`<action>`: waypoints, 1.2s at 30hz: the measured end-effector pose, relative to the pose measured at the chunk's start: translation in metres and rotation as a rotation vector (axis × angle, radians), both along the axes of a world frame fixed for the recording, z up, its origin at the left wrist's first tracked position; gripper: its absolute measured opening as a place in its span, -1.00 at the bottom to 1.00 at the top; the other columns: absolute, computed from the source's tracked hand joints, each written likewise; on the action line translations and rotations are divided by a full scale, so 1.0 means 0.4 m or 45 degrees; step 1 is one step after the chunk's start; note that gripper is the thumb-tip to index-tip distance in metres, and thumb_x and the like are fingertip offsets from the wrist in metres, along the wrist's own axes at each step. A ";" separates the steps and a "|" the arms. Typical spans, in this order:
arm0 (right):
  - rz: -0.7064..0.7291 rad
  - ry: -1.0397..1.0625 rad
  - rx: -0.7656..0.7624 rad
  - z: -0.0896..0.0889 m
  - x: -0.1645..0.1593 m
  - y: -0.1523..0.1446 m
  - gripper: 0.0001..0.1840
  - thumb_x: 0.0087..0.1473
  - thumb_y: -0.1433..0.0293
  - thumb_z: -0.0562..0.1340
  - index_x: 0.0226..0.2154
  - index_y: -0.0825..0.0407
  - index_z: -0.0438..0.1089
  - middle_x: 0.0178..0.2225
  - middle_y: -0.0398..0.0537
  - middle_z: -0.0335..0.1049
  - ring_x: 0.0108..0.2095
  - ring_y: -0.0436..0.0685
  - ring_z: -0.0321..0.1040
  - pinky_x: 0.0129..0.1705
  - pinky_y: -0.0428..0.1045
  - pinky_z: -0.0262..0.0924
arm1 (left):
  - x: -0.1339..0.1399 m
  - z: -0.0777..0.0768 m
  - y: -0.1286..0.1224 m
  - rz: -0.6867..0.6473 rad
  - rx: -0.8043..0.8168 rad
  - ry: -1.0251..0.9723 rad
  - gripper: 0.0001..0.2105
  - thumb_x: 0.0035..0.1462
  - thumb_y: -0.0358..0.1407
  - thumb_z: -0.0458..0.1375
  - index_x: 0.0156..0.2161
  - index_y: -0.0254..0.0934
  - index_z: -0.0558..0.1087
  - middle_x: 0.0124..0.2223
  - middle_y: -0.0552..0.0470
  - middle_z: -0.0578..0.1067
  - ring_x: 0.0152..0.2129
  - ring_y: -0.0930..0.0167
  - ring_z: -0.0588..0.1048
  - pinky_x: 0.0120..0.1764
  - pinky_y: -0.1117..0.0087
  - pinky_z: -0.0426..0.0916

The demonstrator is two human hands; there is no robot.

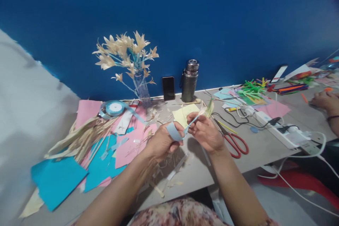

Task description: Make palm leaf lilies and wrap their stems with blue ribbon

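My left hand is closed on a light blue ribbon, which loops over its fingers. The ribbon runs to a thin blue-wrapped stem between my hands. My right hand pinches that stem near its upper end, where a pale husk flower with a greenish petal sticks up past the fingers. Beside my right wrist lie scissors with red handles. Under my hands, husk scraps litter the grey table.
Husk flowers stand in a clear vase against the blue wall. Nearby are a phone, a metal flask and a ribbon roll. Dried husks cover papers at left. At right are a power strip and another person's hand.
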State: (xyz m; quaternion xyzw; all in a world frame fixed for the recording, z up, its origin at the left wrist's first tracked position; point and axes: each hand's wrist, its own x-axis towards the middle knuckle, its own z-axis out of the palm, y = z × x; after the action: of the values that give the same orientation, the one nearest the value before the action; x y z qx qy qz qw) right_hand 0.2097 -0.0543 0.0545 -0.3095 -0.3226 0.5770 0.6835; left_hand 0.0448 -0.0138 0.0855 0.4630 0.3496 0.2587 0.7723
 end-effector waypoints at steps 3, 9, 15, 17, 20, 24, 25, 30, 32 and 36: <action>-0.070 -0.088 -0.020 0.002 -0.011 0.002 -0.62 -0.21 0.13 0.52 -0.38 -0.02 0.49 -0.35 -0.10 0.36 -0.44 0.00 0.16 -0.41 -0.07 0.15 | 0.005 0.002 -0.006 0.081 0.154 0.070 -0.79 -0.15 -0.28 0.33 -0.45 -0.30 0.39 -0.65 0.09 0.45 -0.86 0.61 0.20 -0.76 0.58 -0.06; -0.231 -0.082 -0.058 0.011 -0.022 0.006 -0.62 -0.25 0.18 0.54 -0.54 0.02 0.40 -0.45 -0.15 0.29 -0.46 -0.01 0.11 -0.45 -0.08 0.10 | 0.000 0.002 -0.013 0.014 0.195 0.091 -0.75 -0.12 -0.24 0.37 -0.41 -0.31 0.41 -0.59 0.08 0.48 -0.84 0.60 0.26 -0.76 0.58 -0.04; -0.140 0.031 -0.054 0.012 -0.010 -0.001 -0.68 -0.25 0.24 0.56 -0.53 0.03 0.48 -0.40 -0.14 0.31 -0.49 -0.05 0.06 -0.49 -0.10 0.05 | -0.018 0.007 -0.010 -0.165 -0.086 -0.037 -0.74 -0.17 -0.31 0.40 -0.37 -0.34 0.46 -0.57 0.09 0.47 -0.85 0.62 0.24 -0.79 0.58 -0.12; -0.096 0.065 -0.036 0.012 -0.009 -0.002 -0.72 -0.24 0.25 0.56 -0.51 0.00 0.51 -0.40 -0.14 0.30 -0.49 -0.05 0.05 -0.48 -0.09 0.07 | -0.021 0.002 -0.009 -0.198 -0.154 -0.101 -0.75 -0.16 -0.32 0.40 -0.36 -0.35 0.47 -0.57 0.10 0.47 -0.86 0.65 0.20 -0.79 0.59 -0.14; -0.020 0.072 0.035 0.009 -0.007 -0.001 -0.76 -0.18 0.25 0.53 -0.49 -0.04 0.52 -0.40 -0.15 0.30 -0.48 -0.03 0.06 -0.46 -0.08 0.10 | -0.023 -0.006 -0.011 -0.179 -0.215 -0.140 -0.75 -0.18 -0.33 0.40 -0.35 -0.34 0.47 -0.58 0.09 0.47 -0.86 0.68 0.14 -0.77 0.59 -0.14; -0.010 0.058 0.015 0.000 -0.008 0.003 -0.76 -0.15 0.25 0.52 -0.41 -0.04 0.54 -0.32 -0.10 0.39 -0.43 -0.01 0.16 -0.41 -0.06 0.13 | -0.020 -0.011 -0.017 0.040 -0.067 -0.053 -0.76 -0.17 -0.29 0.36 -0.37 -0.32 0.45 -0.61 0.11 0.44 -0.85 0.66 0.14 -0.74 0.59 -0.09; -0.024 0.043 -0.008 -0.002 -0.011 0.004 -0.72 -0.16 0.23 0.52 -0.38 -0.03 0.55 -0.30 -0.08 0.41 -0.42 -0.01 0.18 -0.40 -0.06 0.13 | -0.019 -0.012 -0.018 0.090 0.004 -0.006 -0.77 -0.16 -0.28 0.35 -0.38 -0.32 0.45 -0.63 0.13 0.42 -0.85 0.64 0.15 -0.74 0.58 -0.08; -0.224 -0.075 -0.034 -0.010 -0.031 0.008 -0.65 -0.21 0.18 0.53 -0.44 0.03 0.51 -0.36 -0.11 0.39 -0.47 -0.04 0.12 -0.46 -0.10 0.07 | -0.016 -0.007 -0.028 0.248 0.355 0.206 -0.83 -0.10 -0.27 0.29 -0.40 -0.32 0.48 -0.65 0.22 0.31 -0.80 0.61 0.21 -0.72 0.56 0.05; -0.299 -0.107 -0.034 -0.012 -0.036 0.010 -0.69 -0.20 0.22 0.53 -0.50 0.04 0.48 -0.44 -0.15 0.34 -0.49 -0.05 0.07 -0.46 -0.10 0.04 | -0.015 -0.003 -0.034 0.245 0.434 0.214 -0.85 -0.09 -0.28 0.28 -0.42 -0.33 0.48 -0.63 0.21 0.32 -0.78 0.61 0.22 -0.70 0.56 0.09; -0.263 -0.053 -0.015 -0.009 -0.028 0.008 -0.71 -0.20 0.27 0.54 -0.56 0.04 0.47 -0.43 -0.15 0.34 -0.48 -0.05 0.07 -0.47 -0.09 0.01 | -0.020 0.006 -0.041 0.120 0.363 0.178 -0.84 -0.12 -0.29 0.30 -0.40 -0.33 0.47 -0.65 0.24 0.29 -0.80 0.63 0.20 -0.71 0.57 0.04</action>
State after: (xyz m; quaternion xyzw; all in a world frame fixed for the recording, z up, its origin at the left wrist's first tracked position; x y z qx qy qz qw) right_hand 0.1985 -0.0511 0.0508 -0.3568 -0.2998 0.4989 0.7306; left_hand 0.0367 -0.0300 0.0878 0.5678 0.3834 0.3087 0.6598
